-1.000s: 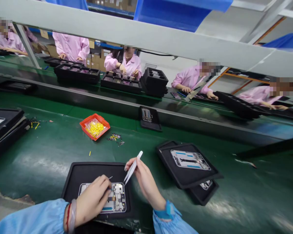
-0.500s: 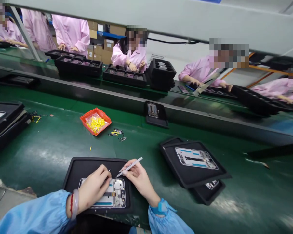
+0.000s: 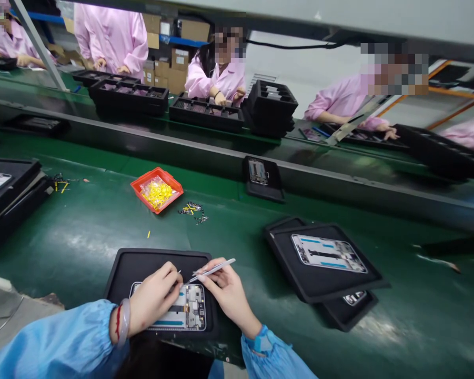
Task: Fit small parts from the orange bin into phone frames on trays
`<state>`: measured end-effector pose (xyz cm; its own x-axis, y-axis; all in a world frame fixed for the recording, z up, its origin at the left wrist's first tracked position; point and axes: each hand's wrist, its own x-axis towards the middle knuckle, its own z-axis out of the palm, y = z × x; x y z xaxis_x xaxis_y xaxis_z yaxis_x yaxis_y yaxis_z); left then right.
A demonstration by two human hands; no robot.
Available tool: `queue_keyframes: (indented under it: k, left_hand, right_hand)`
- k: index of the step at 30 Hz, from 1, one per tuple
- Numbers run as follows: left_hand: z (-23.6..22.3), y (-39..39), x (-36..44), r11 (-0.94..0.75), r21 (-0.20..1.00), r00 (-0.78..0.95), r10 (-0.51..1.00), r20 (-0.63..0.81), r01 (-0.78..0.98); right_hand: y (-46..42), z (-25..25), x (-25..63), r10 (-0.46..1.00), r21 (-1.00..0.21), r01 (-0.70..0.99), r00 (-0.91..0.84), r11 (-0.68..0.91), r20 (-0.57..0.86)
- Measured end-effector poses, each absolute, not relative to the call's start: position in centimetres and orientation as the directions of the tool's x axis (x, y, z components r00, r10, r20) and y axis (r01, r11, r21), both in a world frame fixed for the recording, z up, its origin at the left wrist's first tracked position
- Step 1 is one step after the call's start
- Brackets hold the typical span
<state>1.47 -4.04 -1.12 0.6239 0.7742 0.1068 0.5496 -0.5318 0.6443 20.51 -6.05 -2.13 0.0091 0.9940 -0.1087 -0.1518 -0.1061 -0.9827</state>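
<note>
A long green conveyor belt [image 3: 74, 237] fills the lower 2/3 of the frame; along the top of the frame, beyond a dark rail, at least 4 co-workers in pink coats [image 3: 110, 42] stand at a second belt with stacked black plastic trays [image 3: 270, 105]. Mid-frame, an orange-red plastic tray [image 3: 157, 202] holds a clear bag of yellow parts, with loose small parts [image 3: 191, 209] just to its right. At right of centre, a wide black tray [image 3: 323, 284] bears a silver phone frame [image 3: 329, 253]. At lower centre, a black rectangular tray [image 3: 158, 258] bears a second phone frame with exposed circuit board [image 3: 191, 308], lying flat. The left hand [image 3: 153, 300] is closed in a pinch on a thin metal-tipped tool [image 3: 179, 272], above the frame's upper edge. The right hand [image 3: 229, 295] is closed on slim steel tweezers [image 3: 213, 270], tips pointing toward the left fingers. Judged: close work here favours braced wrists, low tips and light pressure. The left hand hides part of the frame; the tool's body and any contact at the tips cannot be made out.
</note>
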Motion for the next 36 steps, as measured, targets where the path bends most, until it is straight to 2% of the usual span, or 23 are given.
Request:
queue_keyframes:
  k: [12,16,23,36]
  left_hand:
    - [-1.3,-4.2,1.4,-0.557,0.6,0.631,0.768,0.11,0.574]
    - [-1.5,-4.4,1.4,-0.582,0.565,0.625,0.767,0.144,0.585]
    - [-1.5,-4.5,1.1,-0.61,0.566,0.64,0.747,0.177,0.555]
    - [-1.5,-4.7,0.3,-0.76,0.371,0.742,0.631,0.226,0.534]
  right_hand:
    - [-6.4,-2.0,20.4,0.999,-0.997,-0.078,0.04,-0.027,-0.03]
    - [-6.6,-1.6,20.2,0.997,-0.997,-0.011,0.02,0.077,0.077]
    - [-7.2,-1.9,20.3,0.962,-0.938,0.213,-0.066,0.274,0.266]
    - [-7.2,-1.8,20.1,0.935,-0.909,0.229,-0.158,0.347,0.317]
